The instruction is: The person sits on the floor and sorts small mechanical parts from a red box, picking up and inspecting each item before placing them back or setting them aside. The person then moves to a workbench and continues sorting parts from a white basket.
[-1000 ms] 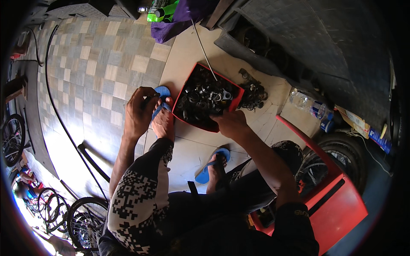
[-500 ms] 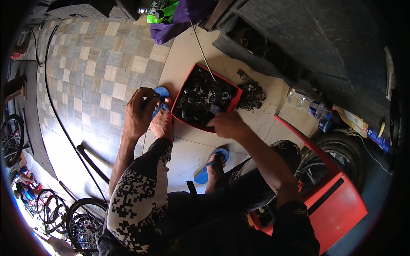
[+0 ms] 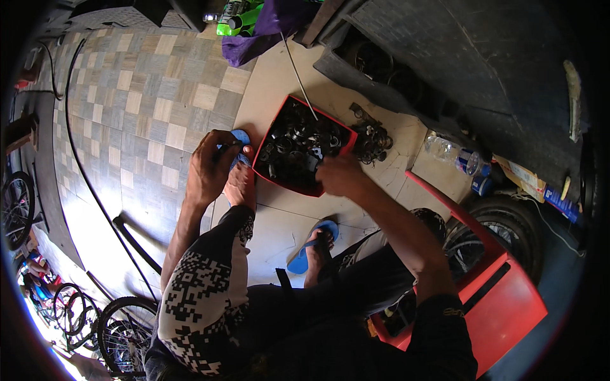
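A red bin point(image 3: 273, 180) full of small dark and metallic parts point(image 3: 293, 141) stands on the floor in front of my feet. My right hand point(image 3: 343, 174) is at the bin's near right side, its fingers bent down over the parts; the fingertips are hidden, so a hold cannot be made out. Left of the bin, above my sandalled foot, my left hand point(image 3: 211, 164) is closed in a pinch around something small and dark that I cannot make out. A thin metal rod point(image 3: 298, 75) leans into the bin from its far edge.
More loose parts point(image 3: 372, 136) lie on the floor right of the bin. Clear plastic bottles point(image 3: 452, 154) and a spoked wheel with a tyre point(image 3: 508, 222) are further right, beside a red plastic chair point(image 3: 495, 311). A purple cloth point(image 3: 270, 32) lies at the far side; bicycles stand left.
My right hand has shifted slightly right and up along the bin's edge, and parts near it look rearranged. The left hand stays almost where it was, still pinched.
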Demonstrator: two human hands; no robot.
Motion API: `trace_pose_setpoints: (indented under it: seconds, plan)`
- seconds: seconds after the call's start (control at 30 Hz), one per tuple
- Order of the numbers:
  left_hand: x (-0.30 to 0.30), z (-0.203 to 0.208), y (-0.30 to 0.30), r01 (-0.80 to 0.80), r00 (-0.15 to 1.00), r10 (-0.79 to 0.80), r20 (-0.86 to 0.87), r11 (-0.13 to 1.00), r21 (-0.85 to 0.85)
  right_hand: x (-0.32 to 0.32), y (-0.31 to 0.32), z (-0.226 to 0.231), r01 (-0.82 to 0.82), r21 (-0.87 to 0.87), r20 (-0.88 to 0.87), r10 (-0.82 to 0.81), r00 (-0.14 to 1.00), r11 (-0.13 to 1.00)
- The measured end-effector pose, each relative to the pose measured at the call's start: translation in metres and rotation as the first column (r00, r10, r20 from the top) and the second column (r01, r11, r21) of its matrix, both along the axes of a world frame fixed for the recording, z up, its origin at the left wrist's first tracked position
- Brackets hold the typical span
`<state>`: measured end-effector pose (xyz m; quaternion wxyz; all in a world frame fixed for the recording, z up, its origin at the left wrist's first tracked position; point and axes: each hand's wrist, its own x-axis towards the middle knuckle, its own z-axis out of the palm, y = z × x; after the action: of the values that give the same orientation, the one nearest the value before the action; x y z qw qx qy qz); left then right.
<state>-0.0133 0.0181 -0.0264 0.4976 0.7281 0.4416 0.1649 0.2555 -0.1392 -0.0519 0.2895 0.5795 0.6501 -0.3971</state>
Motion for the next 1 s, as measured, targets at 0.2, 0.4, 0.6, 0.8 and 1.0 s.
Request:
trace_pose_setpoints:
  seconds: [0.2, 0.4, 0.6, 0.8, 1.0]
  plan:
    - [-0.003, -0.001, -0.001, -0.004, 1.0, 0.004, -0.01, 1.0, -0.006, -0.01, -0.007, -0.025, -0.14, -0.043, 0.074, 0.143, 0.987, 0.989]
    - [-0.005, -0.005, -0.004, 0.007, 1.0, -0.007, -0.001, 1.0, -0.004, 0.024, -0.001, 0.001, 0.037, 0.079, 0.04, -0.04, 0.998, 0.996]
    - [-0.005, -0.004, -0.005, -0.016, 1.0, 0.015, -0.025, 0.999, -0.028, 0.043, 0.012, 0.028, 0.251, 0.186, 0.015, -0.258, 0.966, 0.95]
    - [0.001, 0.0, -0.005, -0.005, 0.999, 0.005, -0.039, 1.0, -0.011, -0.01, -0.011, -0.009, 0.029, 0.022, -0.128, -0.026, 0.991, 0.999]
    - [-0.002, -0.003, -0.006, 0.005, 1.0, -0.005, -0.013, 1.0, 0.009, -0.016, -0.023, -0.032, -0.011, 0.134, -0.008, 0.012, 1.0, 0.991]
